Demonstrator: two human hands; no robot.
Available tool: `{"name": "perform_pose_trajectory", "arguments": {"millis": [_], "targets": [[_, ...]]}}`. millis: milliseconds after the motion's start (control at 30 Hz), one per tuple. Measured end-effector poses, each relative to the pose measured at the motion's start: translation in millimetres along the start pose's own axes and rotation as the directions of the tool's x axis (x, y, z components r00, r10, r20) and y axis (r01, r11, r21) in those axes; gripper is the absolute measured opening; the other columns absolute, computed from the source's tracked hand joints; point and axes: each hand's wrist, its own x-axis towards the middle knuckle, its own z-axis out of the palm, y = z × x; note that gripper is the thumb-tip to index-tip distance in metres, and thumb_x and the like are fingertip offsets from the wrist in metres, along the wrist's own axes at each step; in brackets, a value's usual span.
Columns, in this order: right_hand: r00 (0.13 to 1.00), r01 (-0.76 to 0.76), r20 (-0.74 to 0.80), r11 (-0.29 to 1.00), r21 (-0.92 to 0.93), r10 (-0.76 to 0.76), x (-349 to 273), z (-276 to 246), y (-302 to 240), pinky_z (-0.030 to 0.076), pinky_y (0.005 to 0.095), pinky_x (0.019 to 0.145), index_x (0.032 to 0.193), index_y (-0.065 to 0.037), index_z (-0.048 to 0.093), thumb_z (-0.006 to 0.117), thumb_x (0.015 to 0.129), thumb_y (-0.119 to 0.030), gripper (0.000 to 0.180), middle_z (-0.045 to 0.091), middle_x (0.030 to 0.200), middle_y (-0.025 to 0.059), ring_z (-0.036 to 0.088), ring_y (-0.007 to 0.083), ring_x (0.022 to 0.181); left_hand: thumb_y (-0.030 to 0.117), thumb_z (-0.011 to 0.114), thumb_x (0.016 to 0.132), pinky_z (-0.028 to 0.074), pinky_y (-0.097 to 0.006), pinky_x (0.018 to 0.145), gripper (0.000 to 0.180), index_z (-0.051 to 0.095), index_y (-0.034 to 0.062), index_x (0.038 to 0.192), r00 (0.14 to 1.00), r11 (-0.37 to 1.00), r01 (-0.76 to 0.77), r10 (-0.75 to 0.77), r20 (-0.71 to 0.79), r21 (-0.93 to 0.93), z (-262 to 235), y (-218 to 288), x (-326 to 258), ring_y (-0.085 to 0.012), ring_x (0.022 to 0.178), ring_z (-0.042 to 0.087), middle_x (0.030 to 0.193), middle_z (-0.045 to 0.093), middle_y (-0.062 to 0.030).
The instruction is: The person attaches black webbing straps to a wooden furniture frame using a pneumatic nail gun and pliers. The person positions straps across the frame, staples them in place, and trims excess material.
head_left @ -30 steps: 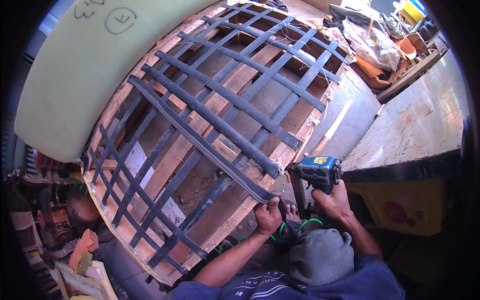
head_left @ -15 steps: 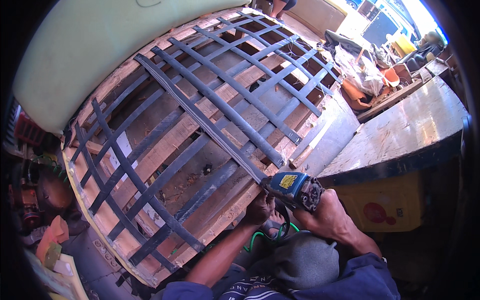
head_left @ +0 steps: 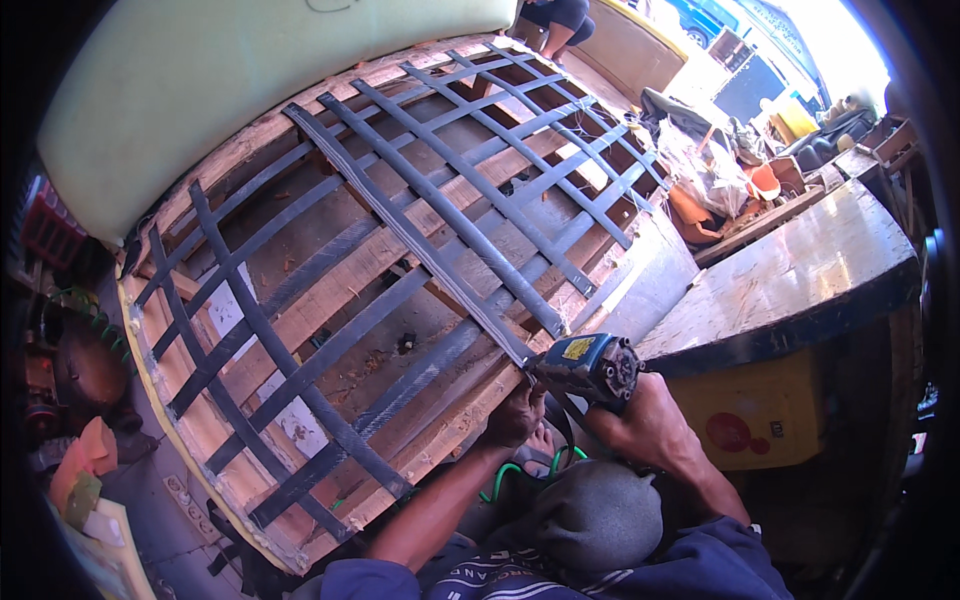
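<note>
Webbing strap of dark grey, pale-lined fabric [head_left: 440,268] meeting a blue-and-black fastening gun [head_left: 588,365] at the near long edge of a large pale wooden frame [head_left: 455,430].

In the head view, the strap runs from the frame's far edge to its near edge. The left hand [head_left: 515,420], fingers curled, appears to hold the strap's near end beneath the gun's nose; the right hand [head_left: 645,425] is wrapped round the gun's handle. Flat black webbing bands [head_left: 505,281] already form a lattice toward the frame's right end, and two crosswise bands curve near its left end. Between those two and the strap, a wide stretch has only lengthwise bands, apparently the part left. The gun hides whether the strap's near end is fixed.
</note>
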Motion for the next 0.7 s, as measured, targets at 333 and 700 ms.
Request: {"name": "perform_pose_trajectory", "arguments": {"millis": [333, 700], "targets": [[0.903, -0.050, -0.250, 0.663, 0.747, 0.349, 12.2, 24.3, 121.8, 0.047, 0.0326, 0.047, 0.087, 0.003, 0.064, 0.060, 0.083, -0.010, 0.014, 0.056, 0.063, 0.0055, 0.056, 0.0166, 0.048, 0.029, 0.060, 0.105, 0.052, -0.041, 0.068, 0.029, 0.070, 0.0015, 0.098, 0.991, 1.000, -0.001, 0.001, -0.135, 0.000, -6.9, 21.8, 15.3, -0.0298, 0.074, 0.068, 0.080, 0.069, -0.0122], [0.802, -0.509, 0.409, 0.138, 0.850, 0.436, 79.2, 160.6, 307.9, 0.055, 0.0393, 0.056, 0.089, -0.003, 0.060, 0.062, 0.084, -0.018, 0.016, 0.059, 0.070, 0.0068, 0.064, 0.0211, 0.058, 0.030, 0.052, 0.109, 0.049, -0.027, 0.071, 0.035, 0.068, 0.0014, 0.099, 0.703, 0.563, 0.685, -0.677, 0.218, -0.462, -18.8, 97.4, 13.5, -0.0081, 0.077, 0.062, 0.085, 0.070, -0.0014]]}}
